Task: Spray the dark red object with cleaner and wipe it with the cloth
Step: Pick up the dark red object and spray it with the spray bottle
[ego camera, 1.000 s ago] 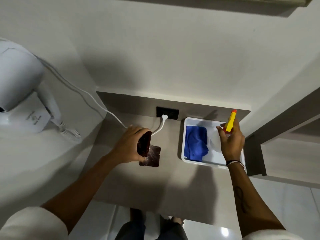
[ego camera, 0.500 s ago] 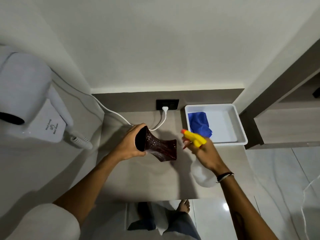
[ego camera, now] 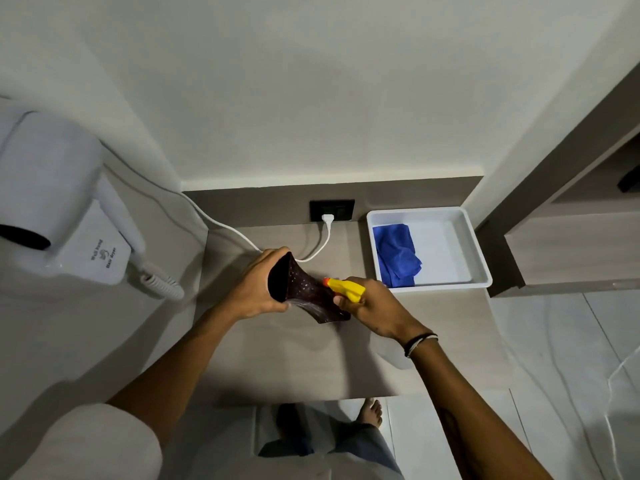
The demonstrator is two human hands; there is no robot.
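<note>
My left hand [ego camera: 258,287] grips one end of the dark red object [ego camera: 304,294], a glossy flared piece held tilted above the tabletop [ego camera: 277,362]. My right hand [ego camera: 375,310] holds the spray bottle by its yellow head [ego camera: 346,289]; the orange nozzle tip touches or nearly touches the red object. The bottle's pale translucent body [ego camera: 391,351] hangs below my wrist. A blue cloth [ego camera: 396,254] lies crumpled in the left half of a white tray [ego camera: 479,258] at the table's back right.
A white wall-mounted hair dryer [ego camera: 59,209] with coiled cord sits at left. Its white cable [ego camera: 221,226] runs to a black socket [ego camera: 331,210] on the back panel. A wooden shelf unit [ego camera: 571,247] stands at right. My feet show below the table edge.
My right hand carried the spray bottle from above the tray over to the red object. My left hand lifted and tilted that object off the table.
</note>
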